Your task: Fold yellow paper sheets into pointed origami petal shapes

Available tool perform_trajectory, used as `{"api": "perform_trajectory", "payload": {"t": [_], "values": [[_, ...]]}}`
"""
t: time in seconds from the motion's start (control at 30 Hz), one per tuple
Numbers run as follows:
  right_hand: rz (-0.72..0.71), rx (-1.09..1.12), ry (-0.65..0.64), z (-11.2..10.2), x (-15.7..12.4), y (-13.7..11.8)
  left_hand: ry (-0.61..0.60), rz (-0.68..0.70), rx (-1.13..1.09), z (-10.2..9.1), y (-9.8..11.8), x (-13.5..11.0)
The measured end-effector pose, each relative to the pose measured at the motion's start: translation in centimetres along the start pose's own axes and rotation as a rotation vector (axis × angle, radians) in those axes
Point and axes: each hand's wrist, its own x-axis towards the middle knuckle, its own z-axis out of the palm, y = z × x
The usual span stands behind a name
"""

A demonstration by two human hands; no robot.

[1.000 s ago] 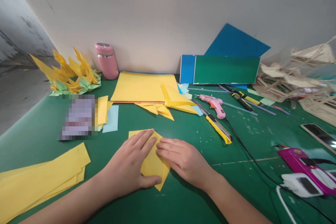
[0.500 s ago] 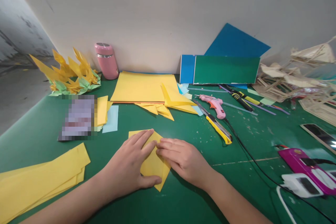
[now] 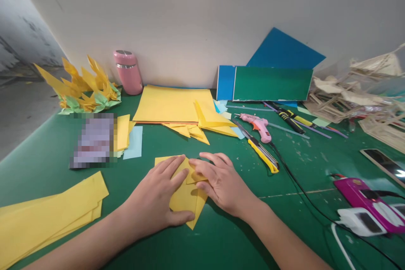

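Observation:
A partly folded sheet of yellow paper (image 3: pixel 183 198) lies on the green table in front of me, its lower end coming to a point. My left hand (image 3: pixel 163 192) rests flat across its left side, fingers stretched out and thumb near the lower tip. At the upper right edge, my right hand (image 3: pixel 221 183) has a small flap of the paper between thumb and forefinger, with the other fingers raised a little. The right fingers partly hide that flap.
Yellow strips (image 3: pixel 69 206) lie at the left, with larger yellow sheets (image 3: pixel 172 105) at the back. A utility knife (image 3: pixel 264 156) and a pink glue gun (image 3: pixel 257 124) lie right of centre. The glue gun's cord runs to a magenta power strip (image 3: pixel 368 202).
My right hand has shifted slightly and lifted its fingers, and a small flap at the paper's upper right now shows folded over. My left hand has stayed in place.

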Motion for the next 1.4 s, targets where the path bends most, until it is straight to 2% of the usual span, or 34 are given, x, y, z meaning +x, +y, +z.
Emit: {"api": "perform_trajectory", "payload": {"t": [0.27, 0.47, 0.67, 0.77, 0.9, 1.0, 1.2, 1.4], "values": [[-0.188, 0.068, 0.116, -1.8, -1.0, 2.0, -0.005, -0.020, 0.012, 0.0, -0.1, -0.1], [-0.245, 0.063, 0.178, -1.8, -1.5, 2.4, -0.017, -0.021, 0.013, 0.0, -0.1, -0.1], [-0.288, 0.080, 0.182, -1.7, -1.5, 2.4, 0.006, -0.011, 0.008, 0.2, -0.1, -0.2], [-0.202, 0.128, 0.193, -1.6, -1.4, 2.4, 0.015, -0.005, 0.016, 0.2, -0.1, -0.2], [0.097, 0.216, 0.261, -1.1, -1.2, 2.5, -0.003, 0.000, 0.049, 0.2, 0.0, -0.2], [0.250, 0.217, 0.192, -0.7, -0.9, 2.4, 0.013, 0.016, 0.068, 0.2, -0.1, -0.3], [0.286, 0.211, 0.088, -1.0, -0.7, 2.2, 0.096, 0.129, 0.077, 0.5, -0.3, -0.5], [0.247, 0.151, 0.046, -1.1, -0.7, 2.1, 0.096, 0.216, 0.125, 0.4, -0.3, -0.4]]}}
